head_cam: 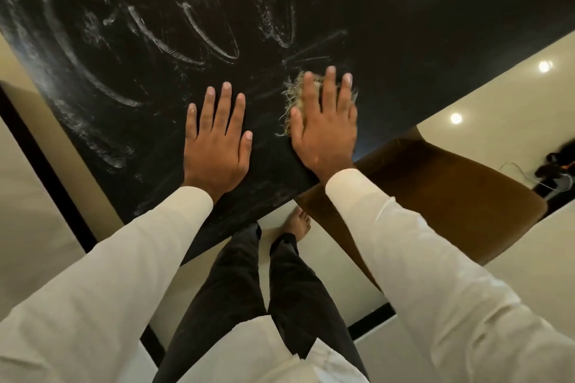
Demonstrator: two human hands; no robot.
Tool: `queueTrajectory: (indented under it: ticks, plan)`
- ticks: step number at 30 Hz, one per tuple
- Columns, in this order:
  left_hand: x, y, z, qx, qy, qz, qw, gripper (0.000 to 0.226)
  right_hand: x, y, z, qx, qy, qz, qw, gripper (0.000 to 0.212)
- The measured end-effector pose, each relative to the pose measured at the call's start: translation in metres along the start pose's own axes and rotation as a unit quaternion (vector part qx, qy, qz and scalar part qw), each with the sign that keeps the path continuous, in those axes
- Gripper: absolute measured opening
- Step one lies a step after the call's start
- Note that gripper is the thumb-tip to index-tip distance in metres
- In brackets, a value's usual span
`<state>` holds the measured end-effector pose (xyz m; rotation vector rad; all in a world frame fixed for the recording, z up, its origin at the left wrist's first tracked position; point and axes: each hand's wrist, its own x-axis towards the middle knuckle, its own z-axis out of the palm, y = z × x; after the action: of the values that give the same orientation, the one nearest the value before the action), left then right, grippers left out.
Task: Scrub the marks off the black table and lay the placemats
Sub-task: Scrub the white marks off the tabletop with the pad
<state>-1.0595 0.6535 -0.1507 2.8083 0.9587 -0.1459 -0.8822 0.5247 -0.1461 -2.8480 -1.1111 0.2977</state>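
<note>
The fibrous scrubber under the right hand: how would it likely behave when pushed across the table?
The fibrous scrubber looks soft and compressible: it lies flattened under the right hand, with loose strands splaying out. It probably weighs little and would slide, not roll, across the smooth black table.

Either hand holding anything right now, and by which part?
The right hand presses a pale fibrous scrubbing pad flat on the black table, palm on top. The left hand lies flat, empty.

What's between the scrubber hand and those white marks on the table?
Nothing visible. The right hand presses the scrubber flat on the black table; bare tabletop runs to the white marks up-left. The left hand lies beside.
</note>
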Motion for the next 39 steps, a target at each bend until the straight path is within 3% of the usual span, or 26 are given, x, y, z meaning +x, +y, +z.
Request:
queueTrajectory:
  ticks: [6, 10, 14, 19, 24, 28, 33, 39]
  plan:
    - [0.000, 0.000, -0.003, 0.001, -0.008, -0.001, 1.000, 0.072, -0.042, 0.008, -0.005, -0.007, -0.011, 0.061, 0.998, 0.074]
    - [0.000, 0.000, -0.003, 0.002, -0.007, 0.002, 1.000, 0.072, -0.078, -0.034, 0.004, -0.004, -0.067, -0.003, 0.998, 0.077]
    - [0.000, 0.001, -0.002, -0.004, -0.005, 0.002, 1.000, 0.072, -0.031, -0.038, 0.003, 0.010, -0.038, -0.074, 0.997, 0.075]
    - [0.002, 0.002, -0.004, 0.003, -0.019, -0.008, 1.000, 0.072, 0.043, 0.012, -0.008, 0.000, 0.023, 0.045, 0.999, 0.071]
    - [0.002, 0.000, -0.004, 0.001, -0.015, -0.006, 1.000, 0.073, -0.006, 0.020, -0.008, 0.000, 0.009, 0.097, 0.995, 0.071]
    - [0.003, -0.001, -0.003, 0.001, -0.015, -0.003, 1.000, 0.073, -0.034, -0.026, -0.001, 0.003, -0.034, 0.023, 0.999, 0.073]
    - [0.004, 0.000, -0.001, 0.013, -0.023, -0.004, 1.000, 0.073, 0.034, -0.037, -0.001, -0.008, 0.003, -0.090, 0.996, 0.074]
    - [0.002, -0.001, 0.001, 0.005, -0.017, -0.006, 1.000, 0.073, 0.097, 0.036, -0.016, -0.020, 0.060, 0.028, 0.998, 0.069]
